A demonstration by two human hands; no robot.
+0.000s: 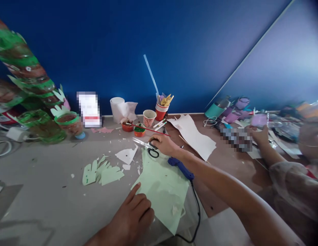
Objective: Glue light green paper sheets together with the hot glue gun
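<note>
Left hand (134, 213), fingers curled, index pressing the thin, floppy light-green paper sheet (161, 188) flat on the bench (53, 191); right hand (164, 143) closes on scissors (146, 146) by the handles.

Single view: the head-worn camera looks forward and steeply down onto the grey desk (46, 191) from close range, tilted sideways, facing the dark blue wall (123, 51) behind the desk. Both forearms enter from the lower edge, nearest the lens.
</note>
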